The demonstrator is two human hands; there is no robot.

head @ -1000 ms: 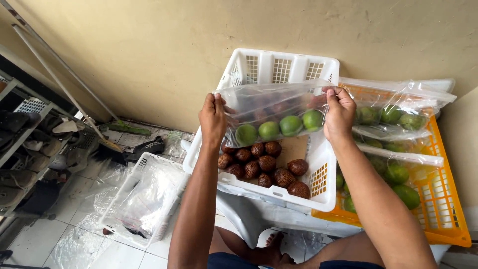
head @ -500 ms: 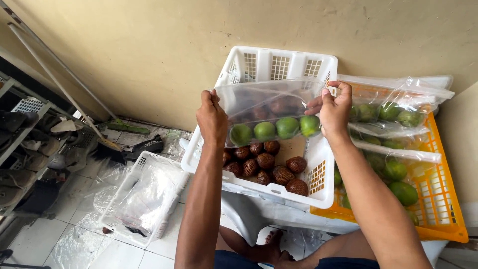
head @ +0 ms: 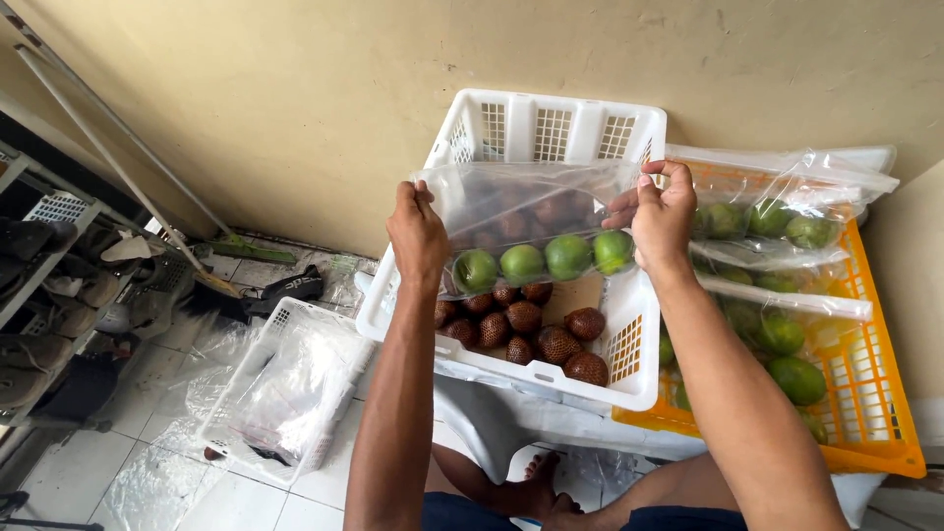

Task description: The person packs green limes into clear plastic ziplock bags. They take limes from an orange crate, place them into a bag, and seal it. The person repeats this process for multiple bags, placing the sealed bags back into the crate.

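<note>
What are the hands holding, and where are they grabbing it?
Both hands hold a clear plastic bag with four green fruits inside. The left hand pinches its top left edge, the right hand its top right edge.

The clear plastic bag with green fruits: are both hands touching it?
Touching. The head view shows the left hand and right hand each pinching a top corner of the clear plastic bag.

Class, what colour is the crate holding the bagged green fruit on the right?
Orange crate, seen in the head view.

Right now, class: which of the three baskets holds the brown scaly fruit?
The large white basket under both hands; the orange basket holds bagged green fruit, the small white basket plastic bags.
</note>
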